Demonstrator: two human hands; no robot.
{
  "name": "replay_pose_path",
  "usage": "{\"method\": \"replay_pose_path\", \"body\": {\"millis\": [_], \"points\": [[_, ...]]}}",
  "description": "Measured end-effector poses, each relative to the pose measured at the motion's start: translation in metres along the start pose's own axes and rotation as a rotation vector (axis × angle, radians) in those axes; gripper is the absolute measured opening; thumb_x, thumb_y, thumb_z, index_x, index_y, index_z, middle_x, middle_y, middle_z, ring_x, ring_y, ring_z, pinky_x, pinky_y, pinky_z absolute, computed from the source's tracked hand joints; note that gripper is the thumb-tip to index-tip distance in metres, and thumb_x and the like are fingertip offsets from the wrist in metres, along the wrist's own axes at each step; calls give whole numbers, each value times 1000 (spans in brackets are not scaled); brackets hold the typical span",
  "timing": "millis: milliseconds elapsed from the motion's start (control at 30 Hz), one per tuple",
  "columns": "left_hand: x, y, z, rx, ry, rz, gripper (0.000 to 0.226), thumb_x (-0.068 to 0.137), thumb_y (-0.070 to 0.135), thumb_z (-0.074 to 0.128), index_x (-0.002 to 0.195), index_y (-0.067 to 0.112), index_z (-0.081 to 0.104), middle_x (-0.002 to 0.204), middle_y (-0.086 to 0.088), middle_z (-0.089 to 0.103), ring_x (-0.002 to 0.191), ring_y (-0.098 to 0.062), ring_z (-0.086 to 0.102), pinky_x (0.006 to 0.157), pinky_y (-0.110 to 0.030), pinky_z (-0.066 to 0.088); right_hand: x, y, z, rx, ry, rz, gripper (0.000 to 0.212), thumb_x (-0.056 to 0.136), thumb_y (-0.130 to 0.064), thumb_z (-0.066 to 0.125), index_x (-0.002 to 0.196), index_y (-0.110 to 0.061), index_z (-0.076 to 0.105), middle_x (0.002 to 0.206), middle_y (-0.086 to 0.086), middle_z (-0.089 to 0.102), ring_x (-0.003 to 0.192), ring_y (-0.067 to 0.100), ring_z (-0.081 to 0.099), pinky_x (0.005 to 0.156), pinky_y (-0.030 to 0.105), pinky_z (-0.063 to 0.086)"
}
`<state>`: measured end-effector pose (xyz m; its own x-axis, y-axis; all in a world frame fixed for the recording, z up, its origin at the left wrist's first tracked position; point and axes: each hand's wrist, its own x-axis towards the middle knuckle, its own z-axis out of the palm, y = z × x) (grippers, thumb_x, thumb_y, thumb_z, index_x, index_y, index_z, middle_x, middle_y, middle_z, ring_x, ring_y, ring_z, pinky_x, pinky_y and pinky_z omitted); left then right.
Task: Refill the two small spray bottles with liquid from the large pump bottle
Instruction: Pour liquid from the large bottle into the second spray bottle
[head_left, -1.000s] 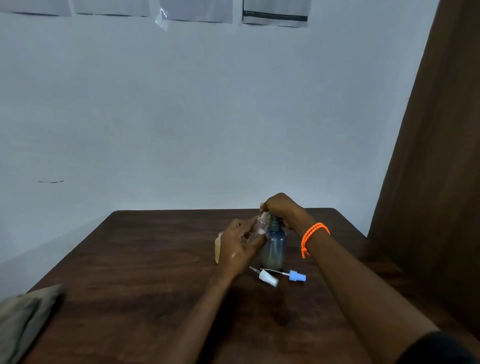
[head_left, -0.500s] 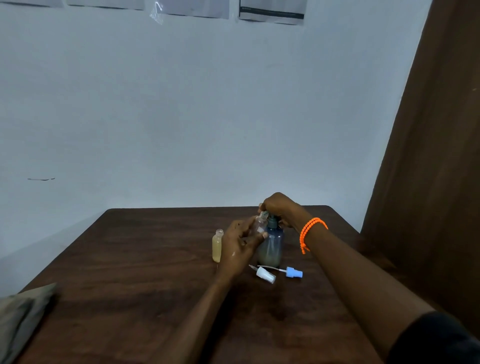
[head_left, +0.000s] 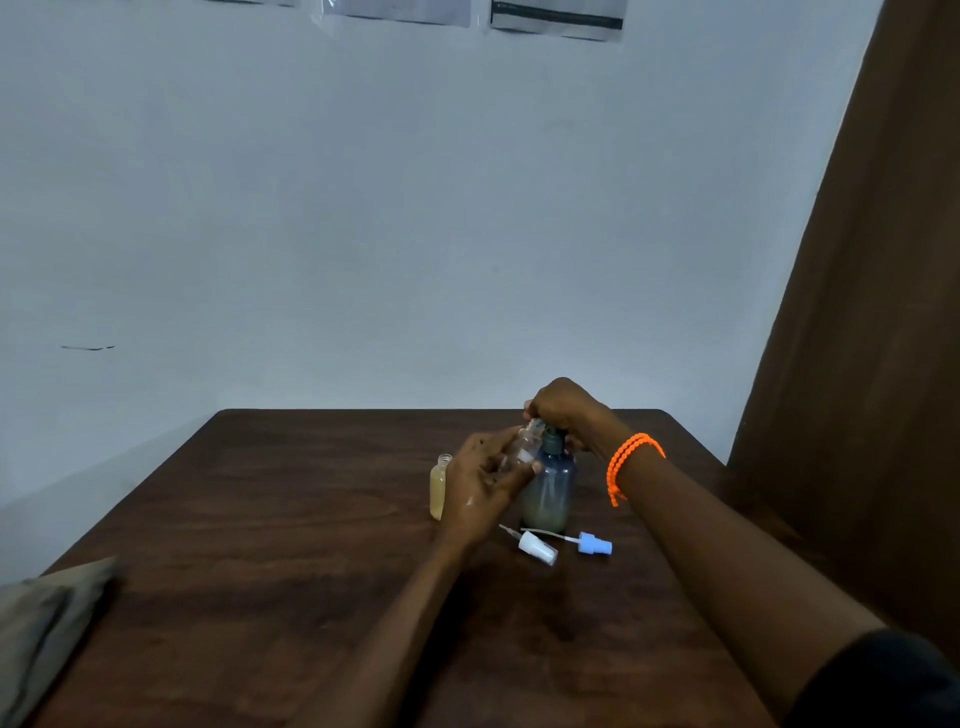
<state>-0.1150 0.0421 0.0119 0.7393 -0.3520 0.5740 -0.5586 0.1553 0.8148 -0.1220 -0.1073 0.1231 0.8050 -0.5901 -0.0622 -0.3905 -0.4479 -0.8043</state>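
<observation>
Between the earlier frames and now, neither hand nor any bottle has shifted noticeably; only the viewpoint has drifted slightly. Beneath both grips lies the dark wooden worktop (head_left: 291, 519), backed by a pale wall (head_left: 415, 208), with a brown curtain (head_left: 872, 364) well to the right of the right grip. A folded grey cloth (head_left: 47, 634) lies at the worktop's near left corner, well apart from the left grip. The large pump bottle (head_left: 549, 488), blue-grey and translucent, stands upright directly below the right hand (head_left: 563, 410), whose fingers are curled over the pump head. An orange bracelet (head_left: 631, 462) circles the right wrist. The left hand (head_left: 485, 486) holds a clear small spray bottle (head_left: 525, 448) tilted, its open mouth up against the pump head just beside the right grip. A second small spray bottle (head_left: 439, 491), uncapped and holding yellowish liquid, stands upright just left of the left grip. Two loose spray caps lie on the worktop near the pump bottle's base, nearer the viewer than both grips: a white spray cap (head_left: 537, 548) and a blue spray cap (head_left: 595, 544), each with its dip tube attached.
</observation>
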Motion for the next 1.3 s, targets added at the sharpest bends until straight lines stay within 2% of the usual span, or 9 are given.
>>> {"method": "replay_pose_path", "body": {"millis": [67, 167, 367, 533, 767, 933, 1000, 1133, 1300], "points": [[1, 0, 0, 29, 3, 12, 48, 85, 28, 86, 120, 55, 69, 101, 14, 63, 95, -3, 67, 84, -26, 59, 3, 4, 4, 65, 33, -6, 16, 79, -2, 63, 66, -9, 71, 97, 15, 75, 86, 31, 67, 69, 36, 51], [0, -1, 0, 55, 11, 24, 45, 86, 23, 87, 126, 35, 73, 102, 12, 63, 92, 6, 64, 77, -9, 49, 4, 8, 7, 44, 59, -21, 16, 80, -2, 62, 67, -10, 69, 100, 13, 75, 95, 31, 69, 78, 41, 55], [-1, 1, -3, 36, 13, 24, 44, 85, 25, 87, 127, 34, 75, 101, 9, 66, 91, -2, 68, 80, -20, 57, 13, 4, 3, -41, 9, -16, 23, 76, -8, 68, 95, 4, 74, 101, 15, 75, 92, 31, 69, 67, 34, 49], [-2, 5, -3, 59, 32, 18, 43, 85, 22, 87, 126, 31, 76, 100, 8, 66, 89, 5, 65, 76, -7, 46, 15, 10, 9, 54, 47, -25, 8, 74, -5, 67, 78, -1, 73, 97, 17, 75, 94, 34, 70, 76, 42, 57], [-3, 9, -3, 42, 12, 1, 44, 87, 24, 86, 128, 30, 74, 104, 9, 66, 95, 3, 67, 79, -11, 51, 12, 10, 6, 115, 19, -46, 8, 72, -2, 65, 76, -1, 72, 99, 22, 74, 81, 29, 65, 70, 41, 52], [-2, 9, -1, 43, 19, -16, 44, 85, 23, 87, 125, 35, 74, 104, 10, 65, 94, 5, 66, 79, -9, 49, 14, 18, 10, 165, 63, -60, 5, 63, -10, 65, 60, -9, 69, 88, 18, 75, 92, 37, 70, 78, 48, 58], [-2, 9, -1, 40, 26, -22, 46, 84, 25, 88, 126, 35, 72, 109, 12, 67, 98, 4, 67, 81, -10, 51, 11, 14, 5, 136, 55, -65, 8, 60, -14, 64, 66, -10, 68, 86, 18, 73, 88, 36, 70, 77, 48, 57], [-2, 8, -1, 50, 44, -21, 47, 83, 27, 90, 126, 28, 72, 115, 13, 71, 104, 3, 68, 83, -11, 53, 5, 1, -2, 84, 19, -44, 5, 85, -17, 59, 84, -14, 63, 82, 8, 62, 78, 26, 60, 66, 33, 53], [0, 6, -3, 59, 54, -55, 36, 82, 30, 89, 114, 35, 73, 114, 13, 72, 105, 3, 66, 79, -11, 52, 21, 11, 12, 42, 45, -72, 10, 61, -18, 65, 64, -9, 62, 82, 20, 70, 85, 39, 68, 66, 41, 50]]}}
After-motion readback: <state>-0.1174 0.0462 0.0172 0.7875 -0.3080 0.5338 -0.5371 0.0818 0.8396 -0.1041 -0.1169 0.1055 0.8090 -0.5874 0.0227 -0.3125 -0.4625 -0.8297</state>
